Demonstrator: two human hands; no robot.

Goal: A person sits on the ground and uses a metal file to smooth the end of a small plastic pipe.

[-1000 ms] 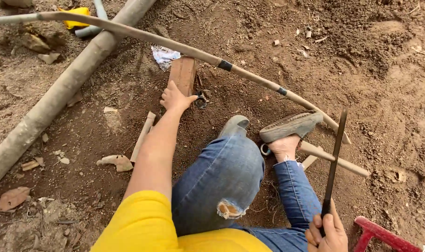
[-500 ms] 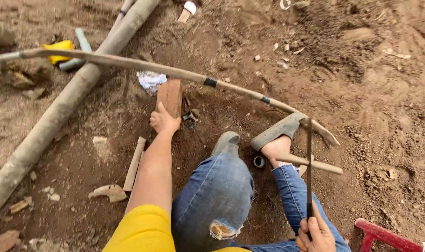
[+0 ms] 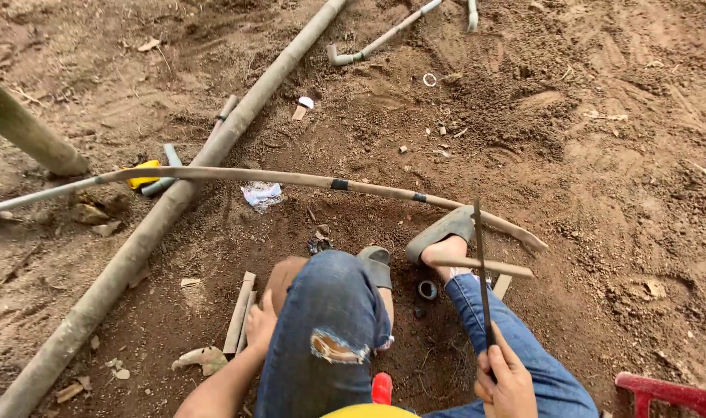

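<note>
My left hand [image 3: 261,322] grips the near end of a brown block [image 3: 281,275] lying on the dirt beside my left knee. Low at the right, my right hand [image 3: 508,381] is closed around a thin dark blade [image 3: 480,267] that points up and away from me. The blade crosses a short tan pipe piece [image 3: 484,268] lying by my right foot in a grey shoe [image 3: 439,229]. A long curved thin pipe [image 3: 291,179] with black tape bands arcs across the ground just beyond both feet.
A thick grey pipe [image 3: 167,209] runs diagonally at the left, with a yellow object [image 3: 142,175] beside it. A white rag [image 3: 261,193], short wood sticks [image 3: 239,313], a black ring [image 3: 427,289] and a red stool [image 3: 670,396] lie around me on loose dirt.
My left hand has drawn the brown block back from under the curved pipe to beside my knee. The blade has swung upright and shifted left. The view has tilted up.
</note>
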